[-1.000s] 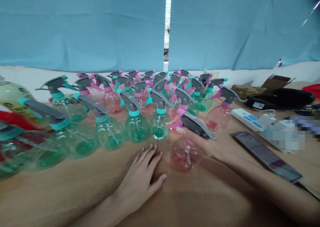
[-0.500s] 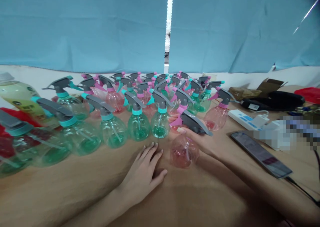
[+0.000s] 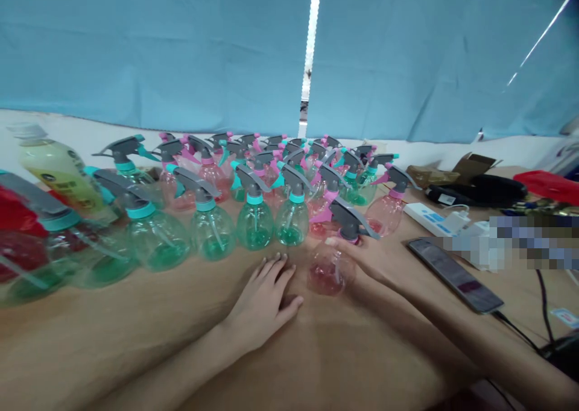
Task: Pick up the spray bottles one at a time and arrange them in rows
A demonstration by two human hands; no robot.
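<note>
My right hand (image 3: 367,255) grips a pink spray bottle (image 3: 329,267) with a grey trigger head, standing on the brown table (image 3: 136,332) in front of me. Just left of that bottle my left hand (image 3: 265,299) lies flat on the table, fingers stretched out and holding nothing. Behind both hands stand several green spray bottles (image 3: 254,218) and pink spray bottles (image 3: 389,205) with grey heads, packed in rows toward the blue curtain (image 3: 158,49).
A dark phone (image 3: 455,273) lies to the right of my right hand, with a white power strip (image 3: 429,217) and cables behind it. A yellowish bottle (image 3: 58,170) stands at far left. Black and red items lie at the far right.
The view has tilted and shifted a little. My right hand has set the pink bottle slightly farther from me; my left hand has stayed flat on the table.
</note>
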